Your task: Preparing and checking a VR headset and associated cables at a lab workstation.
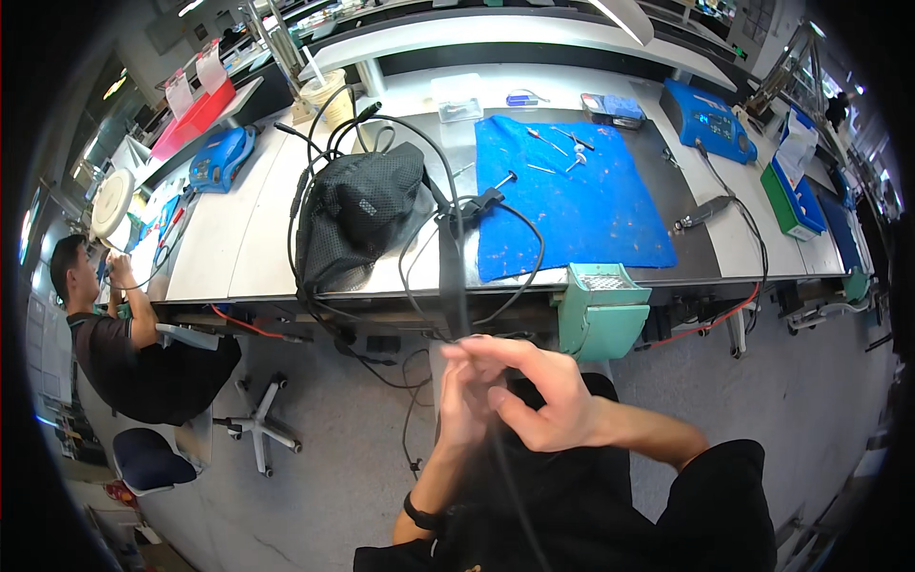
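Observation:
Both my hands meet in front of my lap, below the bench's front edge. My left hand (460,412) is upright with its fingers curled, partly hidden behind the other hand. My right hand (551,389) bends over it, its fingers and thumb closed against the left fingertips. Whatever lies between the fingers, if anything, is hidden. A blurred dark strap or cable (456,272) runs up and down in front of the hands. Beyond them, a blue mat (591,224) lies on the bench with several small metal parts on it. Left of the mat sits a black mesh bag (343,191) with black cables around it.
A green metal box (602,319) juts from the bench front. A grey electric screwdriver (703,212) lies right of the mat, corded to a blue control unit (710,122). A cup (331,107) stands behind the bag. Another person (119,334) sits at the far left.

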Motion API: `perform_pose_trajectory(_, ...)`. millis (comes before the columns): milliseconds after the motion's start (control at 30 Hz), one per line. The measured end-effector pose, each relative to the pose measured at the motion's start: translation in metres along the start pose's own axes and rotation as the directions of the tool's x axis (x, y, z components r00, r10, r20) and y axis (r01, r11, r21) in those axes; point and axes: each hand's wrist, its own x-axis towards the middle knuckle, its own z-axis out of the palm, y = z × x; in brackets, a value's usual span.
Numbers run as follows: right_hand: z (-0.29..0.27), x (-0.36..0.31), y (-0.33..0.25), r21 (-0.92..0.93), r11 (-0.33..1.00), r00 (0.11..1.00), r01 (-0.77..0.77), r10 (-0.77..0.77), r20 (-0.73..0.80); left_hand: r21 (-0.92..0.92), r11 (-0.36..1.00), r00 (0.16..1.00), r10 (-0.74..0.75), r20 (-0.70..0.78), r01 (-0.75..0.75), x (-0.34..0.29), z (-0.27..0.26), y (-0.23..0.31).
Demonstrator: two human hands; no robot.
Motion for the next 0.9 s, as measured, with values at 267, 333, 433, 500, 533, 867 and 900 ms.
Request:
perform_pose_trajectory(267,0.048,-0.101,0.028,-0.046,0.967,0.767,-0.251,0.169,-0.619,0.284,0.939,0.949,0.106,0.298,-0.194,0.002,0.004,-0.017)
perform_pose_trajectory(333,0.040,-0.108,0.031,-0.131,0.941,0.803,-0.312,0.188,-0.565,0.282,0.949,0.955,0.055,0.291,-0.140,-0.002,0.010,-0.015)
perform_pose_trajectory(433,0.030,-0.111,0.040,-0.449,0.853,0.846,-0.267,-0.016,-0.534,0.256,0.960,0.976,0.056,0.211,-0.111,-0.006,0.013,-0.015)
perform_pose_trajectory(500,0.028,-0.112,0.038,-0.463,0.841,0.856,-0.279,-0.001,-0.517,0.304,0.937,0.964,0.095,0.249,-0.170,-0.010,0.004,-0.021)
perform_pose_trajectory(533,0.028,-0.111,0.038,-0.480,0.834,0.868,-0.272,-0.003,-0.497,0.311,0.937,0.968,0.086,0.238,-0.160,-0.013,0.002,-0.022)
perform_pose_trajectory(867,0.043,-0.114,0.049,0.187,0.934,0.720,-0.304,0.353,-0.598,0.365,0.863,0.936,0.297,0.191,-0.349,-0.017,-0.009,-0.038)
perform_pose_trajectory(900,0.042,-0.117,0.050,0.189,0.933,0.716,-0.306,0.356,-0.600,0.344,0.872,0.933,0.291,0.211,-0.350,-0.018,-0.011,-0.038)
